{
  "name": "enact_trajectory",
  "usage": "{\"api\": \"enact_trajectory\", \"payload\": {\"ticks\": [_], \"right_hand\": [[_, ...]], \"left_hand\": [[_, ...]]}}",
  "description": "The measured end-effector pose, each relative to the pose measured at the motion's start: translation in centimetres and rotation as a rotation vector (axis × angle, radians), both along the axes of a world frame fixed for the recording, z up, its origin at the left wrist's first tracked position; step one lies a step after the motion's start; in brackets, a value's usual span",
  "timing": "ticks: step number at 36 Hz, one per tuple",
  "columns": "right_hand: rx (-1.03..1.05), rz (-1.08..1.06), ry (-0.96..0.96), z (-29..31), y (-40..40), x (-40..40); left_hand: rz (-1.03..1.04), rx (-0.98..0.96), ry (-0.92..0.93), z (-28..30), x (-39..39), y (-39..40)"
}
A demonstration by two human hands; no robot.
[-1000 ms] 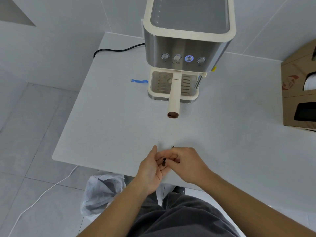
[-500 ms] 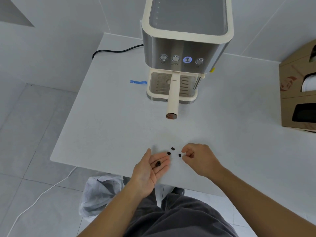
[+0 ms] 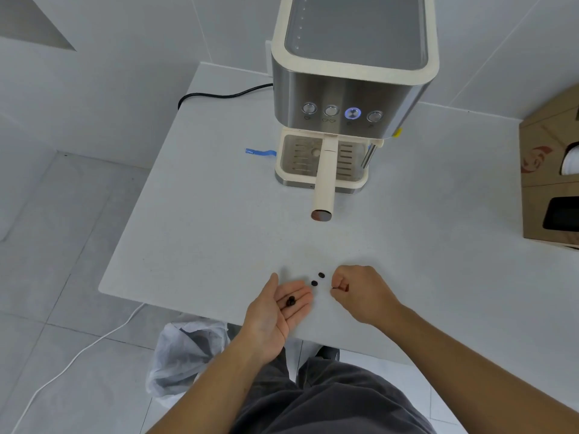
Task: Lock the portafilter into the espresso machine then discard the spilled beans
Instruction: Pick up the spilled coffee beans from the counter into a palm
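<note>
The cream and steel espresso machine (image 3: 351, 89) stands at the back of the white table (image 3: 203, 230). The portafilter sits under it, its cream handle (image 3: 325, 183) pointing straight toward me. My left hand (image 3: 275, 317) lies palm up at the table's front edge, cupping a couple of dark coffee beans (image 3: 290, 301). Two more beans (image 3: 317, 279) lie on the table just beyond its fingertips. My right hand (image 3: 360, 292) rests to the right of them, thumb and forefinger pinched on one bean (image 3: 334, 288).
A bin lined with a white plastic bag (image 3: 188, 355) stands on the floor under the table's front edge, left of my legs. A cardboard box (image 3: 551, 183) sits at the right edge. Blue tape (image 3: 260, 151) and a black cable (image 3: 219, 95) lie left of the machine.
My hands were together over the left palm; the right hand has since drawn away to the right and pinched a bean off the table. The left palm stays open upward with beans in it.
</note>
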State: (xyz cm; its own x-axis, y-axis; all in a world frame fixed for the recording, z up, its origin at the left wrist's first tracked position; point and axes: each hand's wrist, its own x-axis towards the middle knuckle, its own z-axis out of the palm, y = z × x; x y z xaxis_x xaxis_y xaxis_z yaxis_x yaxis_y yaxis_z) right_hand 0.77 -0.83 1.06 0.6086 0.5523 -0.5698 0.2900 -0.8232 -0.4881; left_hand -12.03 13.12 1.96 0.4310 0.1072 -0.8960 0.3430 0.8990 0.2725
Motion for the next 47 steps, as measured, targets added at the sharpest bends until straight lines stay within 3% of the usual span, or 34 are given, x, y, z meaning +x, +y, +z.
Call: {"api": "enact_trajectory", "payload": {"ticks": [14, 19, 28, 47], "right_hand": [[0.208, 0.079, 0.103, 2.0, 2.1, -2.8], [0.220, 0.032, 0.028, 2.1, 2.0, -1.9], [0.093, -0.074, -0.033, 0.8, 0.6, 1.0], [-0.031, 0.149, -0.084, -0.8, 3.1, 1.6]], "left_hand": [[-0.038, -0.015, -0.062, 0.2, 0.5, -0.5], [-0.030, -0.010, -0.060, 0.3, 0.3, -0.6], [0.022, -0.006, 0.014, -0.1, -0.3, -0.4], [0.064, 0.013, 0.034, 0.0, -0.9, 0.6]]}}
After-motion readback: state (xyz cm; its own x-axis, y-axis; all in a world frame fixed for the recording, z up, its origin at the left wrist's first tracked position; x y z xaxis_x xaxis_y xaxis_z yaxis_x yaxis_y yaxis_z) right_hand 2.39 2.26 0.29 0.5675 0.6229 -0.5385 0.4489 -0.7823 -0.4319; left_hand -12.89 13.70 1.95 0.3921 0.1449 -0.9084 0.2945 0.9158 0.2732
